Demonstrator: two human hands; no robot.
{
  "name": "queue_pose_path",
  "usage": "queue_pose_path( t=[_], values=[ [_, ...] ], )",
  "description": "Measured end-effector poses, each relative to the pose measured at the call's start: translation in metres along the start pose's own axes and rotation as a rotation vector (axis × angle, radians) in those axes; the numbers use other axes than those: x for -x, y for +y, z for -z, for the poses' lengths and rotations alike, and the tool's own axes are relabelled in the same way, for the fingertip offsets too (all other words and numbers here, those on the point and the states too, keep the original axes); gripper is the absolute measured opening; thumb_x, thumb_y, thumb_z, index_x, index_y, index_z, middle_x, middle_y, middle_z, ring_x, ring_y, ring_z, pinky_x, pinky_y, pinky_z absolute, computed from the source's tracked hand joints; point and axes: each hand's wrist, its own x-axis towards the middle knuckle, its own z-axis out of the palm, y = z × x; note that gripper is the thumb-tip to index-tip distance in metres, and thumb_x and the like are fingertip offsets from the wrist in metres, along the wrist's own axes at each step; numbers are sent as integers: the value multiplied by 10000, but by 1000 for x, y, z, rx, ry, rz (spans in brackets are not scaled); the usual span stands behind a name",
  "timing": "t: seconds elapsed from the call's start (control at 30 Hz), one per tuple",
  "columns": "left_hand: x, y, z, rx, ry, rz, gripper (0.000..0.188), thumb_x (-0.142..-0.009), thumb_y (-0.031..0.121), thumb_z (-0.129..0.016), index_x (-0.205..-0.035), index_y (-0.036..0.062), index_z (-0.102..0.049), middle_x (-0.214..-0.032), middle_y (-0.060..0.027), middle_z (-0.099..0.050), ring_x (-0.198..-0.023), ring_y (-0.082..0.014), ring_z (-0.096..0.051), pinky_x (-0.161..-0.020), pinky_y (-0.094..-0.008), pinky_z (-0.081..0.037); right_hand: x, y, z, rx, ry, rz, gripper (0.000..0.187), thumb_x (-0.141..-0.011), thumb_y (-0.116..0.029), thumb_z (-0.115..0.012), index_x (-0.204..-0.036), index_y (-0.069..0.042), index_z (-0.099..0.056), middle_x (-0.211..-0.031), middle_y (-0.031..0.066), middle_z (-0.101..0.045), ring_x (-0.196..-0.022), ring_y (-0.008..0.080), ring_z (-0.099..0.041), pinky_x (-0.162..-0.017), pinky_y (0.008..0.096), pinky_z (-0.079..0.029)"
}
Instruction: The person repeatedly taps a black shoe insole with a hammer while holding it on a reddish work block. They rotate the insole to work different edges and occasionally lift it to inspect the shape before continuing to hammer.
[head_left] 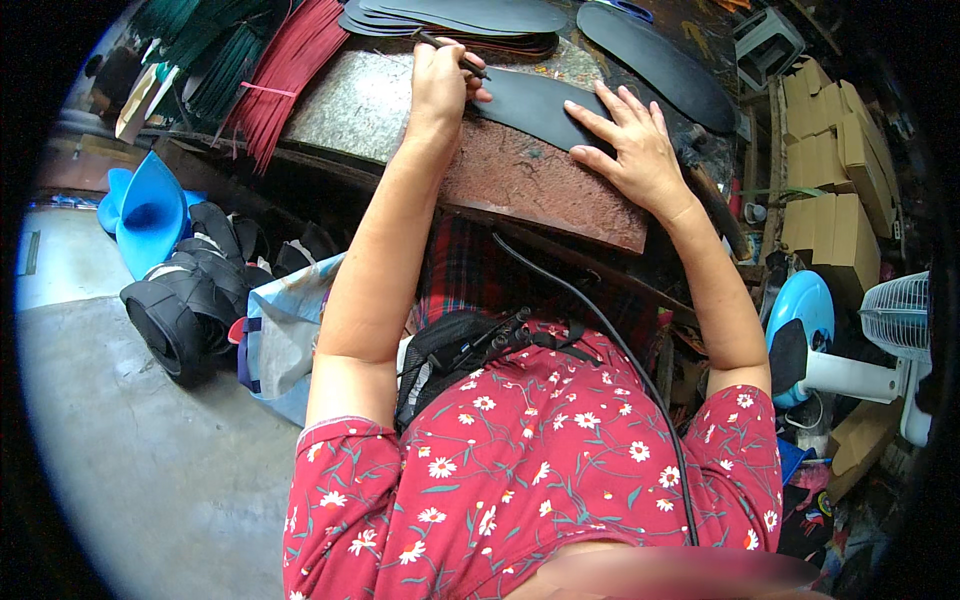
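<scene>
A flat black shoe sole [530, 104] lies on a reddish, rough slab [545, 190] at the table's near edge. My left hand [442, 88] is closed around a black pen [464, 62], whose tip points right, just above the sole's left end. My right hand [638, 150] rests with spread fingers on the sole's right part, holding nothing. Behind the left hand is a stack of similar black soles [450, 18]. One more large sole [660, 70] lies beyond my right hand.
Bundles of red strips [290, 80] and green strips [218, 72] lie at the far left. Cardboard boxes [830, 220] and a white fan [890, 340] stand on the right. Blue curled sheets [150, 215] and black rolled pieces [185, 305] sit on the left. A black cable [610, 325] crosses my front.
</scene>
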Motion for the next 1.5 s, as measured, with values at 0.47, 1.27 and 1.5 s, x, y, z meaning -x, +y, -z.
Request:
queue_pose_path(
  t=[0.47, 1.27, 1.5],
  values=[
    [-19, -36, -4, -237, 46, -178, 103, -847, 51, -719, -920, 4, -663, -773, -60, -701, -639, -100, -666, -582, -248, -555, 110, 79, 24, 134, 65, -600, 407, -904, -278, -653, -1272, -112, -598, -1130, 105, -638, -1016, 327, -600, -881, 421, -474],
    [-17, -33, -14, -77, 4, -217, 53, -895, 27, -638, -917, -21, -626, -841, -104, -701, -757, -147, -695, -628, -279, -602, 6, 21, 25, -272, 139, -580, 422, -951, -384, -590, -1289, -132, -613, -750, 63, -662, -649, 123, -618, -635, 290, -480],
    [-17, -29, -14, -528, -77, -329, 115, -900, 84, -675, -960, -1, -628, -838, -92, -710, -750, -144, -695, -681, -270, -573, -1, 3, 68, -494, 354, -345, 358, -968, -193, -623, -1310, -91, -599, -866, 2, -662, -652, 41, -545, -585, 183, -446]
  ],
)
